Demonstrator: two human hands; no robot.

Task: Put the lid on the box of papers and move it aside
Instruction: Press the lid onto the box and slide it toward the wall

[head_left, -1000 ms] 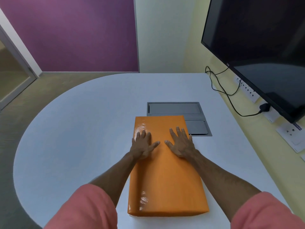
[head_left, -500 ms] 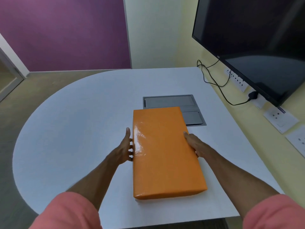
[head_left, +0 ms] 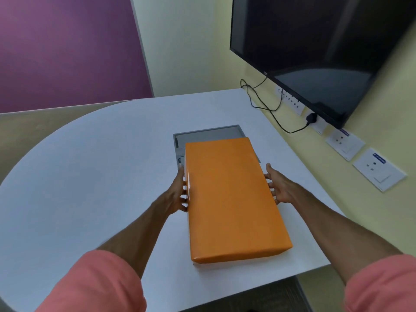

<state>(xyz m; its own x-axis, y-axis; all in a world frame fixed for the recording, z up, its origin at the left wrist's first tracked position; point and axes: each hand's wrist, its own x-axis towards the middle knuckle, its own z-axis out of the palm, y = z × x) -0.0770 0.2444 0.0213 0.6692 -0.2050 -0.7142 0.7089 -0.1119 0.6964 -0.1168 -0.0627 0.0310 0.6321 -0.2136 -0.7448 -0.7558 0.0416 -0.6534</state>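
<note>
Hands press on the 2 long sides of the orange box (head_left: 234, 199), lid already on top. Left hand (head_left: 179, 194) is flat vs. the left side, fingers spread & touching the edge, thumb up near the far end. Right hand (head_left: 278, 186) is on the right side, fingers tucked at the edge, thumb pointing away. Both hands are grasping the box, 1 on each side. Can't tell if the box is lifted or resting; a thin pale strip shows under its near end.

Box sits on the white table (head_left: 90, 176), long way pointing away from the person, a bit right of the middle. Its far end covers part of a gray panel (head_left: 207, 135) set in the tabletop. The near end is close to the table's front edge.

Pink sleeves (head_left: 96, 282) show at the bottom on both arms. On the right, a big black TV (head_left: 315, 41) hangs on the yellow wall. A black cable (head_left: 265, 104) loops down to a plug in the wall sockets (head_left: 292, 104), w/ more white sockets farther along. Purple wall (head_left: 67, 48) is at the back left.
</note>
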